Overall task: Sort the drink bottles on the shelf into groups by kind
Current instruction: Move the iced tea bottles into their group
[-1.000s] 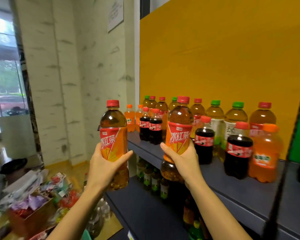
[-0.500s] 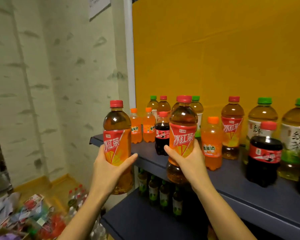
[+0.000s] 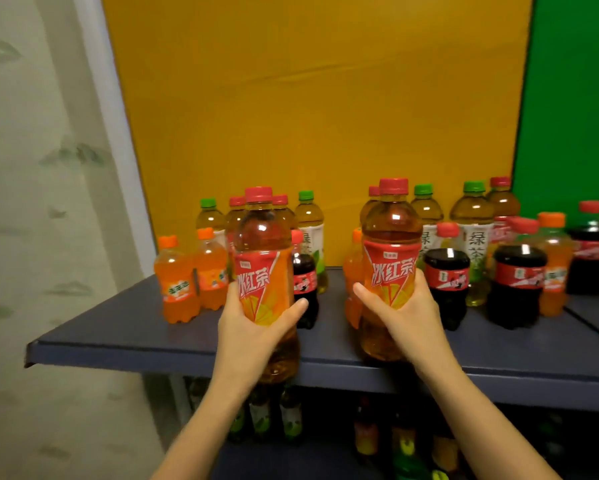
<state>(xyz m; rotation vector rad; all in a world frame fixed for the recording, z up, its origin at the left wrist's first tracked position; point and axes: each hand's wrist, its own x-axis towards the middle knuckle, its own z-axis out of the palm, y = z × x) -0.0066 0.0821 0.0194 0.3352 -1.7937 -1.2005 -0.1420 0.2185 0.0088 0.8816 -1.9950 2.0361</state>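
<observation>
Clear plastic tea bottles (image 3: 262, 258), hands (image 3: 253, 327) gripping both.

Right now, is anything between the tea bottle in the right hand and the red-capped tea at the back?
Yes: a small orange soda stands on the shelf between that iced tea bottle and the back red-capped tea.

This looks like a small shop, or a mock-up of one. A dark blue metal shelf (image 3: 118, 337) of the retail kind runs from left to right. It is stocked with many duplicates of a few drinks: orange soda bottles (image 3: 176, 282) at the left, cola bottles (image 3: 447, 282) nearer, and green tea bottles (image 3: 473, 230) and iced tea bottles (image 3: 500, 209) along the far side. A lower tier (image 3: 266, 460) holds more bottles. A yellow panel (image 3: 308, 116) and a green panel (image 3: 575, 98) back the shelf, and a pale marbled wall (image 3: 31, 202) stands at the left.
</observation>
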